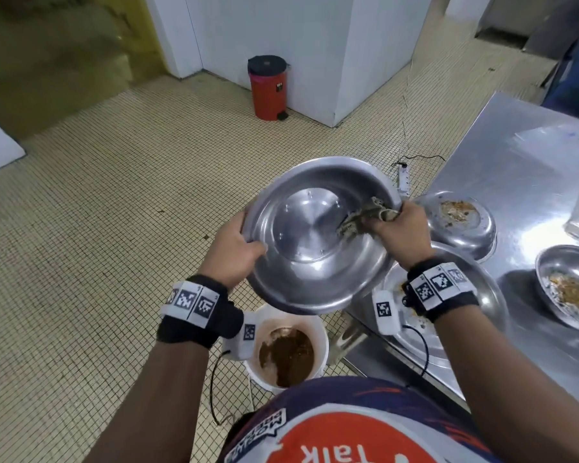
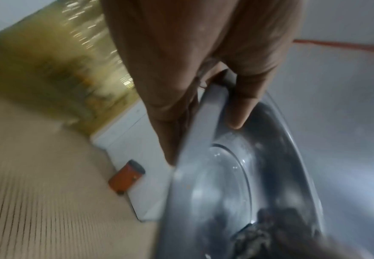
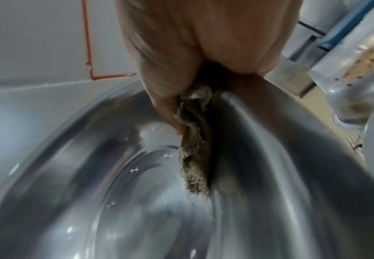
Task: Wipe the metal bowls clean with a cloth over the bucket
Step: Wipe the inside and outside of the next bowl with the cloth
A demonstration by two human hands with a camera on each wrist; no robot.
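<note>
Left hand (image 1: pixel 233 252) gripping rim of large metal bowl (image 1: pixel 318 235) tilted above white bucket (image 1: pixel 321 332) of brown slop, right hand (image 1: pixel 400 230) clutching cloth (image 1: pixel 365 217) against bowl's inner wall, steel counter (image 1: pixel 515 155) with soiled bowls (image 1: pixel 458 222) alongside, small-tiled floor (image 1: pixel 114 212), red pedal bin (image 1: pixel 267 86) by white wall.

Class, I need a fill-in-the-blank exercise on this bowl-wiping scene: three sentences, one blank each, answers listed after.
1. The left hand holds the large round metal bowl by its ____.
2. The right hand presses a crumpled brownish ____ against the bowl's inner wall.
3. Below the bowl stands a white bucket of ____ slop.

Missing words: rim; cloth; brown
</note>
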